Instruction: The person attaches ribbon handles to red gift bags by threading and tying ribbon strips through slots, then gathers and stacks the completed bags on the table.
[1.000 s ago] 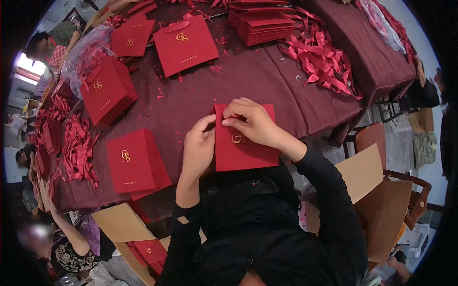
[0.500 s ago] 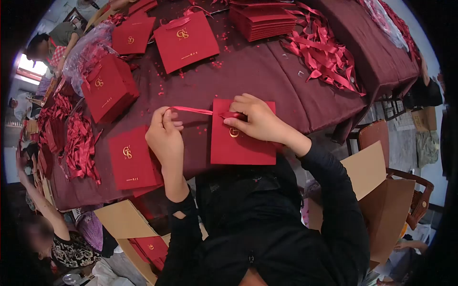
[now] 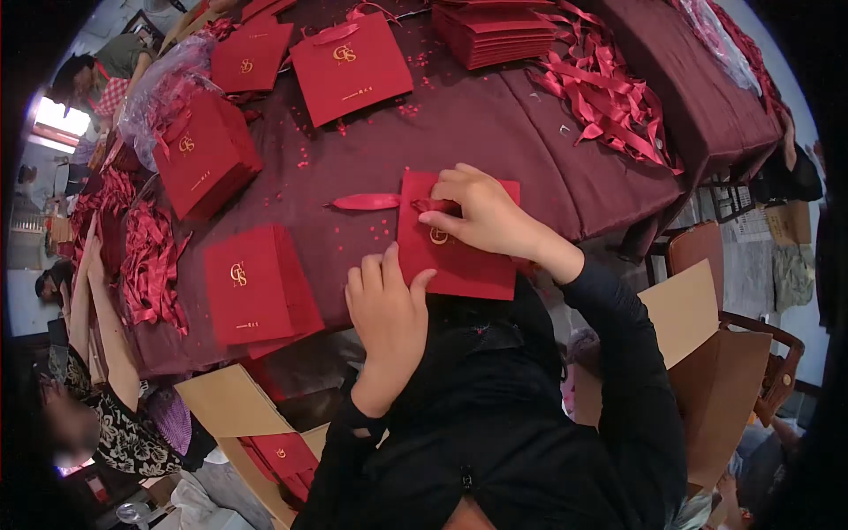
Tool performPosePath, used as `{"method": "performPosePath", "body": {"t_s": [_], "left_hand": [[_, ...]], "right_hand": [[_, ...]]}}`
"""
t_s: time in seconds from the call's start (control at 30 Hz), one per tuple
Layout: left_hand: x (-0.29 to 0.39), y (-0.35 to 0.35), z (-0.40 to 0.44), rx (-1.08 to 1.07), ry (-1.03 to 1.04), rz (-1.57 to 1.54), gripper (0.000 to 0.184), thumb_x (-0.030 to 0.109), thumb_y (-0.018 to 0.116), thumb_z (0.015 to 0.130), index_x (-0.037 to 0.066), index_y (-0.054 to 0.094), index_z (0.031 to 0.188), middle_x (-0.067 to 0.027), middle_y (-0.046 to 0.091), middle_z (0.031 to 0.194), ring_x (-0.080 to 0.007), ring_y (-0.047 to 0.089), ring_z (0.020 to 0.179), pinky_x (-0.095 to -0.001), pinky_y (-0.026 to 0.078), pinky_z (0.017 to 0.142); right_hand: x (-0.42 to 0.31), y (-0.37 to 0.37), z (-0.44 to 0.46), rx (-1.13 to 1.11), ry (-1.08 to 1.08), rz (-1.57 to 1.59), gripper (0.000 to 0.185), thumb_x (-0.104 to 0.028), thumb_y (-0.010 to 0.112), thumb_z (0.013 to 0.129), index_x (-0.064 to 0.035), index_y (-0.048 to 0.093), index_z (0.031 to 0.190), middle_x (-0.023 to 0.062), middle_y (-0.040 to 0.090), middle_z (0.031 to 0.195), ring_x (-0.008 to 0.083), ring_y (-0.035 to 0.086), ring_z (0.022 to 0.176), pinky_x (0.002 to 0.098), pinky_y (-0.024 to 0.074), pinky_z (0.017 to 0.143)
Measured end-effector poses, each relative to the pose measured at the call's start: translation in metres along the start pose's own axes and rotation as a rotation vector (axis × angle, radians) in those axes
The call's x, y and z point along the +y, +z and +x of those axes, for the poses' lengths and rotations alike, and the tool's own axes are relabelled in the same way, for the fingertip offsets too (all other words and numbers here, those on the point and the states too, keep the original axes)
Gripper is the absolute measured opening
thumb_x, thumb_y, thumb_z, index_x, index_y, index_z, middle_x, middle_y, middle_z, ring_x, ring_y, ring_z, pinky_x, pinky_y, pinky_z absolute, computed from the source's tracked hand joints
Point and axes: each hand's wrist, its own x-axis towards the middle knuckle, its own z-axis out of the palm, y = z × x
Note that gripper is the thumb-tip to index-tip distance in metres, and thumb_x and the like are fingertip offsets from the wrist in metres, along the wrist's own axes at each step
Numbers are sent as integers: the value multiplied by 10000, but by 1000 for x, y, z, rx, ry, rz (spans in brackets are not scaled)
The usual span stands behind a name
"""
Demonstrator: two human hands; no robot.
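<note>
A red paper bag with a gold monogram (image 3: 468, 272) lies at the table's front edge, close to my body. My right hand (image 3: 488, 212) rests on its upper part, thumb and fingers closed on a piece of red ribbon. Out past the bag's left side, another stretch of that red ribbon (image 3: 369, 202) lies loose on the cloth. My left hand (image 3: 386, 305) is beside the bag's lower left edge, fingers extended and thumb apart, holding nothing. Whether its thumb touches the bag I cannot tell.
Left of my hands is a stack of red bags (image 3: 247, 291); another bag stack (image 3: 203, 159) stands farther back. Ribbon piles lie at the right (image 3: 618, 106) and left (image 3: 150, 265). Open cardboard boxes flank me, left (image 3: 216, 402) and right (image 3: 720, 397). People sit at left.
My left hand has let go of the ribbon end and moved right and down to the bag's lower left edge. The ribbon now lies slack. My right hand keeps its pinch on the bag.
</note>
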Motion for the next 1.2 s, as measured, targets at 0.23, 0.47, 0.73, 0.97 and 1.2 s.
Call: {"method": "performPosePath", "body": {"t_s": [0.23,0.47,0.73,0.97,1.2], "left_hand": [[-16,1,28,-118,-57,-170,281,222,724,804,-5,589,900,-145,564,893,-343,524,850,-443,424,746],[-26,8,34,-131,-305,-539,204,140,703,856,-33,615,916,-42,549,663,-124,506,582,-314,390,543],[-33,-1,31,-303,-456,-907,168,117,615,945,-27,666,1014,12,583,729,-57,517,643,-210,429,595],[-33,3,28,-251,-452,-969,168,93,609,935,-42,664,1019,-3,606,715,-58,544,629,-221,448,580],[-29,-1,29,-259,-470,-957,184,77,607,937,-38,673,1064,2,610,746,-58,532,646,-217,440,596]], "right_hand": [[-35,-76,-36,-491,278,376,192,-165,730,839,5,643,828,63,570,742,155,540,762,283,415,684],[-37,-73,-74,-622,281,931,148,-121,720,859,-11,730,957,14,609,892,92,557,846,245,435,711],[-48,2,-43,89,497,942,141,-51,664,888,-14,693,1022,21,682,820,62,619,769,229,494,671],[-44,17,-38,137,345,625,103,-10,678,859,24,639,949,65,689,823,105,662,810,253,530,716],[-51,25,-27,130,366,404,120,-25,702,799,26,625,875,91,683,768,120,654,716,273,506,644]]}}
